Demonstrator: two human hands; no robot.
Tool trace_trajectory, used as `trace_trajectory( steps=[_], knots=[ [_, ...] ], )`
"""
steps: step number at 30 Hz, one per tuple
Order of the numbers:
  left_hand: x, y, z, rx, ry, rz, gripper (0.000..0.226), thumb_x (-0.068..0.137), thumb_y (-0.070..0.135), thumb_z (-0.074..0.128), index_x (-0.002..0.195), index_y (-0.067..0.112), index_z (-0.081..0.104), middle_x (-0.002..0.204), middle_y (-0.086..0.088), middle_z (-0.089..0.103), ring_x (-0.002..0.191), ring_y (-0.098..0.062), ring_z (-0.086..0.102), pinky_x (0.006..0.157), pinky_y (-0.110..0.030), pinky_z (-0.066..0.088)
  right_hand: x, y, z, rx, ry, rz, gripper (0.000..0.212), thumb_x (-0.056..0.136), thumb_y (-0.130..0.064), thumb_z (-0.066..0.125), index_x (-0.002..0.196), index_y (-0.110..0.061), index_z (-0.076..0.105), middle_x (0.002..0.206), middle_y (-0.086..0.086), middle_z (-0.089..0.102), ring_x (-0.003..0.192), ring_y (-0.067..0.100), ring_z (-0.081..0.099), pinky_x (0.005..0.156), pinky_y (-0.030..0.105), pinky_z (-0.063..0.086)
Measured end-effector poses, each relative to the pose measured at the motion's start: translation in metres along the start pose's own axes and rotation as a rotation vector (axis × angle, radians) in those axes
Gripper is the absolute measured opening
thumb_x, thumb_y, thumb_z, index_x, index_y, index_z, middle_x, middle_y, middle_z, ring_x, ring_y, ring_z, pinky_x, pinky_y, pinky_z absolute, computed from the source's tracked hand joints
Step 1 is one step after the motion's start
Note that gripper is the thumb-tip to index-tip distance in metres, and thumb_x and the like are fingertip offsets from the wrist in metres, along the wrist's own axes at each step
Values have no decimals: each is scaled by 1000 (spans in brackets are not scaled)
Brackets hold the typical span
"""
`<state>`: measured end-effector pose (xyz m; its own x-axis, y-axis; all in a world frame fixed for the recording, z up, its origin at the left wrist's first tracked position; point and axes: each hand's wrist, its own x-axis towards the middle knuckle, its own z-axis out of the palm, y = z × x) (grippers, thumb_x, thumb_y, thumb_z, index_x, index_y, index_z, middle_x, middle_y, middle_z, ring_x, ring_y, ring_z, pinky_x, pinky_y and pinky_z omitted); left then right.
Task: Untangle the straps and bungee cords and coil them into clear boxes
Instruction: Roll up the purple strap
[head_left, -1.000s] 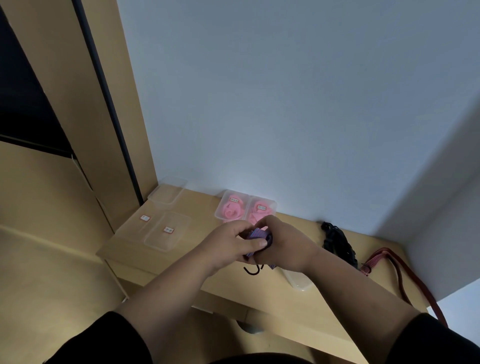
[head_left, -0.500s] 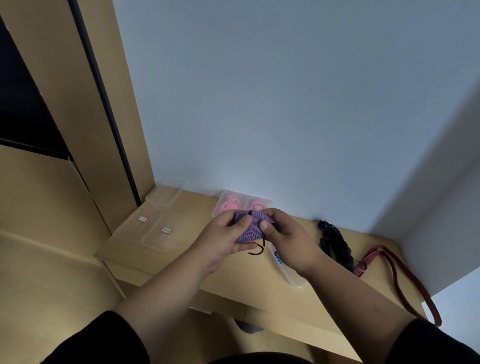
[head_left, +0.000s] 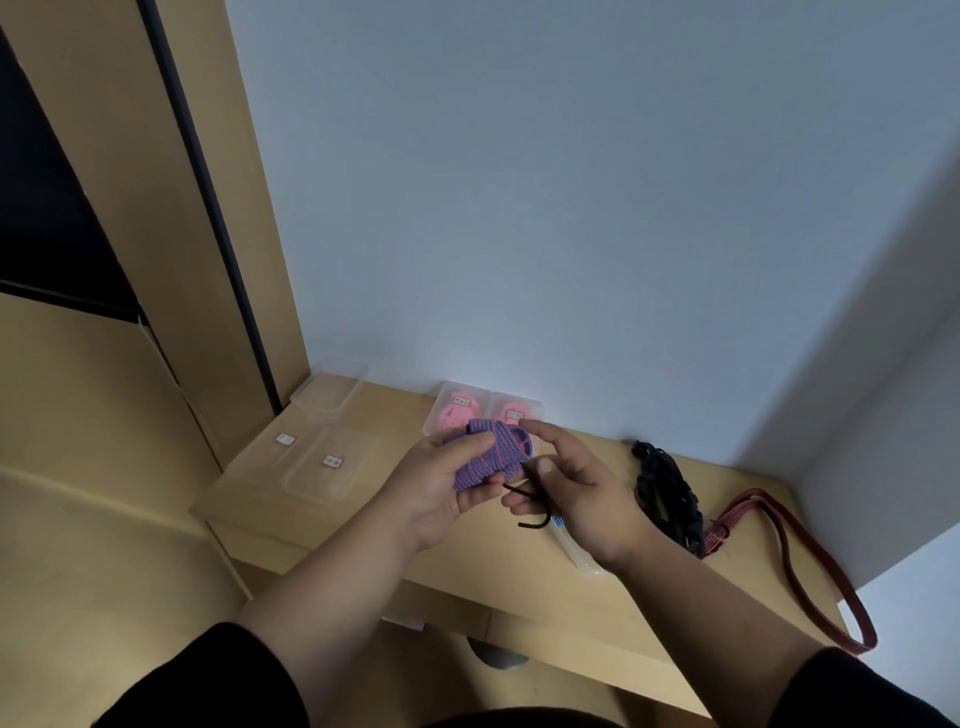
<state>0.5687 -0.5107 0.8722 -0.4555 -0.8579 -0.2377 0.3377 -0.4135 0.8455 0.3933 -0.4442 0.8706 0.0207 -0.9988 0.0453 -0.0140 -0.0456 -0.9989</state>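
A coiled blue-and-red striped bungee cord (head_left: 491, 453) is held above the wooden shelf (head_left: 363, 525). My left hand (head_left: 441, 491) grips the coil from the left, thumb across its top. My right hand (head_left: 569, 499) is at the coil's right side, index finger stretched over it, and pinches the cord's black hook (head_left: 530, 506), which hangs below. An open clear box (head_left: 579, 551) lies on the shelf under my right wrist, mostly hidden.
Two lidded clear boxes with pink coils (head_left: 483, 413) stand at the wall. Two labelled clear lids or boxes (head_left: 322, 460) and a further clear box (head_left: 330, 389) lie at the left. A black cord bundle (head_left: 667, 491) and a red strap (head_left: 800, 561) lie at the right.
Both hands have lifted the striped coil from low over the shelf to higher, in front of the pink boxes. My right hand has opened outward and now holds the hook end.
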Motion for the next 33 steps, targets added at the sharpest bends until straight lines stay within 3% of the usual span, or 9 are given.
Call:
trace_trajectory(
  steps=[5, 10, 13, 16, 17, 19, 26, 29, 33],
  knots=[
    [5, 3, 1, -63, 68, -82, 10, 89, 19, 69, 92, 10, 72, 68, -10, 69, 43, -10, 56, 39, -19, 50, -10, 2, -7, -391, -11, -290, 49, 93, 20, 51, 123, -18, 57, 96, 10, 74, 93, 17, 71, 91, 32, 55],
    [7, -2, 6, -72, 86, -180, 12, 86, 23, 73, 93, 13, 71, 68, -6, 67, 43, -9, 53, 36, -15, 42, -8, 3, -6, -883, 71, -703, 19, 90, -5, 71, 108, -7, 74, 95, 1, 75, 85, 16, 71, 77, 33, 58],
    [5, -4, 9, -64, 33, -205, 22, 75, 24, 79, 92, 13, 72, 68, -6, 66, 44, -8, 55, 36, -15, 43, -5, 3, -7, -1037, 75, -842, 15, 86, -5, 77, 101, -6, 78, 87, 5, 72, 77, 24, 69, 70, 28, 57],
    [3, -4, 8, -19, -59, -181, 30, 67, 25, 81, 94, 14, 73, 71, -6, 68, 46, -8, 55, 37, -16, 45, -5, 5, -8, -1075, 132, -863, 13, 81, -4, 83, 93, -8, 79, 81, 7, 66, 73, 28, 66, 64, 31, 56],
    [3, -4, 7, 16, -78, -171, 31, 67, 26, 82, 95, 16, 73, 73, -6, 69, 46, -8, 54, 37, -17, 44, -6, 6, -9, -1084, 140, -869, 6, 85, -9, 80, 90, -9, 79, 82, 6, 65, 74, 28, 65, 64, 32, 55],
    [3, -4, 3, 121, -77, -142, 28, 70, 27, 84, 95, 21, 74, 77, -6, 70, 47, -9, 52, 38, -19, 39, -9, 7, -8, -1077, 136, -878, 13, 92, -20, 70, 87, -11, 78, 88, 4, 67, 79, 27, 65, 67, 33, 55],
    [5, -12, -5, 348, 31, -15, 23, 59, 43, 79, 80, 33, 77, 68, 0, 68, 48, -12, 55, 43, -20, 34, -15, 7, 1, -1000, 41, -854, 22, 97, -22, 64, 82, -9, 74, 111, -1, 74, 93, 24, 68, 80, 34, 55],
    [9, -14, -9, 389, 119, 40, 26, 56, 46, 78, 79, 33, 77, 73, 0, 73, 56, -12, 60, 43, -21, 37, -16, 8, 4, -912, 31, -831, 17, 95, -16, 69, 82, -5, 72, 108, 0, 76, 96, 23, 70, 83, 33, 55],
    [19, -7, -27, 413, 261, 157, 22, 64, 35, 76, 80, 19, 76, 70, -4, 70, 56, -20, 55, 41, -21, 37, -25, 8, 12, -830, 47, -752, 31, 102, -31, 55, 88, -7, 69, 102, -2, 76, 93, 15, 69, 82, 23, 52]
  ],
)
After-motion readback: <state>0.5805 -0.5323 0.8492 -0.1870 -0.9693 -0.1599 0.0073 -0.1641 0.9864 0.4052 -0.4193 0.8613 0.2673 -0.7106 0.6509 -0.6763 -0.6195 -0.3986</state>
